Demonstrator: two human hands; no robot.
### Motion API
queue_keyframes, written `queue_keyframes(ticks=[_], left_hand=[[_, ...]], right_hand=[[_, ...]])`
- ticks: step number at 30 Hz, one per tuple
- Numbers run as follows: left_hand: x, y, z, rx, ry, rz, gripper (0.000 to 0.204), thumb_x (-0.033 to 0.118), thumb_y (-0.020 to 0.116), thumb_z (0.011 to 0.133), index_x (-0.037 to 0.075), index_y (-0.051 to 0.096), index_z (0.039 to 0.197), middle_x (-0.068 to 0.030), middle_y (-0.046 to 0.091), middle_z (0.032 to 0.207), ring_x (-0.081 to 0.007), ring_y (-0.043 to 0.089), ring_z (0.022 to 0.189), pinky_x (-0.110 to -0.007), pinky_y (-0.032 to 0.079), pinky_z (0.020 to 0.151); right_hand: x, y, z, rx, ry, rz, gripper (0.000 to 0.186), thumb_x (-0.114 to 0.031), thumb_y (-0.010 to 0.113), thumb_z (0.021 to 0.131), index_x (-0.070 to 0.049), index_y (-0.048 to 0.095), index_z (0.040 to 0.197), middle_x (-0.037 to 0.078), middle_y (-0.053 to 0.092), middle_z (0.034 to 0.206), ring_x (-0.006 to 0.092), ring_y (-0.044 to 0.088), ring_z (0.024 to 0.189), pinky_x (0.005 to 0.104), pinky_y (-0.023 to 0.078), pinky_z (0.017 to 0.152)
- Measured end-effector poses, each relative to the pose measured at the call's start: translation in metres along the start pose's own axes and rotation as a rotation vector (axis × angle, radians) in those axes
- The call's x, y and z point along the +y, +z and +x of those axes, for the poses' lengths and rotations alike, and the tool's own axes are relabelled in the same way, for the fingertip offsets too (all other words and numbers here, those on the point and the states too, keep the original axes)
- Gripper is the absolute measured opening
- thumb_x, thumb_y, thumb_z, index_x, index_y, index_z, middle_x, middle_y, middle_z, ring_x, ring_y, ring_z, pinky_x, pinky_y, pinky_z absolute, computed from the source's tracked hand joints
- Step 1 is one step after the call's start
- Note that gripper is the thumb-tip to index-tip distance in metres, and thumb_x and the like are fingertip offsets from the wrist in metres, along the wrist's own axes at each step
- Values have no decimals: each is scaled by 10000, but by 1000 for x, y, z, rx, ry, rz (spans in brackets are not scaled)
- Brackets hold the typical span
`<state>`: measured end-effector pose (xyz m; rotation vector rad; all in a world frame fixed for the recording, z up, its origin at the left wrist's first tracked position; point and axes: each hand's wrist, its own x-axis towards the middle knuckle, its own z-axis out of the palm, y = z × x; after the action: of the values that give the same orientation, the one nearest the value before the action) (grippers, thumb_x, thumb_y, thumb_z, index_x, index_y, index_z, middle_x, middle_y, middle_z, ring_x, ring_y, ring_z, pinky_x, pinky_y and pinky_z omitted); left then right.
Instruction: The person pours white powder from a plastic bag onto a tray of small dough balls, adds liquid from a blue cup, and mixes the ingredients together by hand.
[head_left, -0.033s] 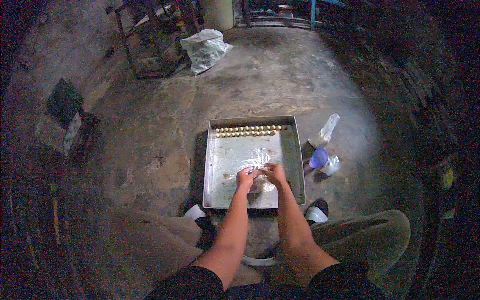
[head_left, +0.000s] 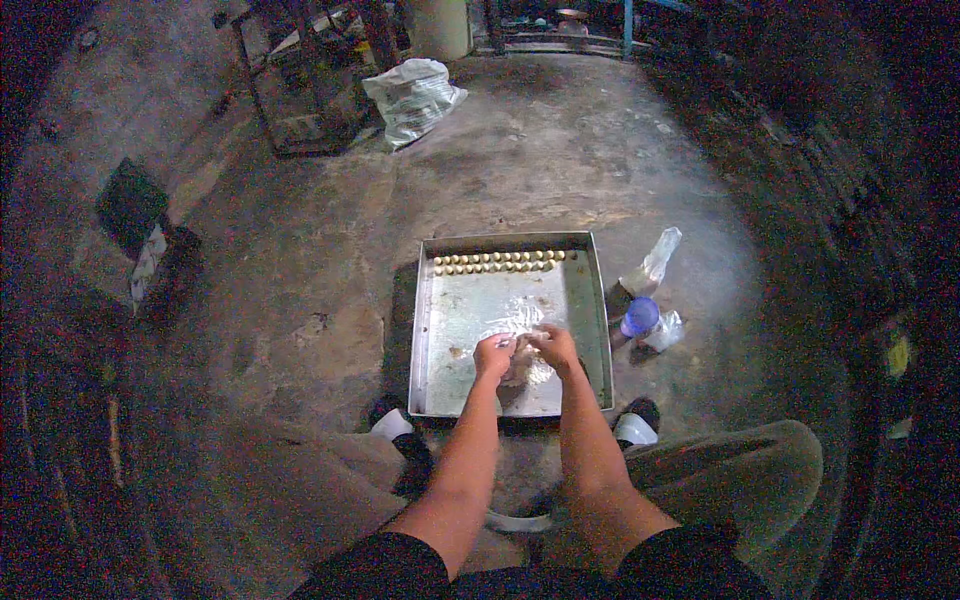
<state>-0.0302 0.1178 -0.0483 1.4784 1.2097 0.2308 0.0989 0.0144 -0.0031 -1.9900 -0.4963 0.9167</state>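
A square metal tray (head_left: 425, 345) lies on the floor between my feet. Along its far side run two rows of small, round, pale balls (head_left: 500, 258). Shiny transparent plastic (head_left: 522, 312) is spread in the middle of the tray, beneath and just beyond my fingers. Over it my left hand (head_left: 492, 355) and my right hand (head_left: 556, 348) come close together, fingertips nearly meeting. Both have their fingers bent and closed in a pinch. A small whitish bit shows at the fingertips, too small and blurred to name.
To the right of the tray stand a purple cup (head_left: 640, 316), a small transparent bag (head_left: 665, 330) and a taller plastic bag (head_left: 660, 258). A white sack (head_left: 412, 100) sits farther off beside a dark frame (head_left: 290, 110). My shoes (head_left: 637, 424) flank the tray's near corners.
The whole view has shifted very slightly. My right hand's fingers have moved a little over the plastic; the tray's contents look the same.
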Motion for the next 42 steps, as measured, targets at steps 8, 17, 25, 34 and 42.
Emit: queue_keyframes(ticks=[8,17,25,34,42], left_hand=[[47,-9,-14,-308,119,-117,372,94,695,845,10,635,1202,-89,700,1016,-160,656,836,-313,529,780],[37,-31,21,-59,35,-132,314,299,785,811,0,702,860,-53,685,787,-153,617,658,-301,503,604],[58,-25,-16,-293,81,-203,249,159,748,830,-3,694,1010,-69,706,915,-149,643,784,-308,528,701],[64,-20,-5,-407,-69,-391,369,307,698,891,11,639,1102,-82,689,950,-153,652,780,-295,521,685],[4,-36,33,-98,-2,-61,244,201,808,740,28,735,895,-70,724,809,-146,663,705,-303,518,675]], right_hand=[[1,-12,-4,181,0,72,338,-226,796,774,73,702,902,76,717,787,112,640,697,295,502,617],[-27,10,9,-167,-333,-199,493,-215,809,765,-33,639,1191,89,718,950,156,663,820,329,531,755],[-24,-29,-8,-250,-98,166,579,-163,838,740,16,596,1235,103,693,1006,172,659,813,329,543,688],[-9,-39,3,29,-174,-230,366,-272,851,718,25,704,871,63,687,707,133,631,621,322,518,602],[-59,-17,1,-447,-342,-341,368,-222,831,731,-38,704,1024,80,719,863,138,622,765,346,520,721]])
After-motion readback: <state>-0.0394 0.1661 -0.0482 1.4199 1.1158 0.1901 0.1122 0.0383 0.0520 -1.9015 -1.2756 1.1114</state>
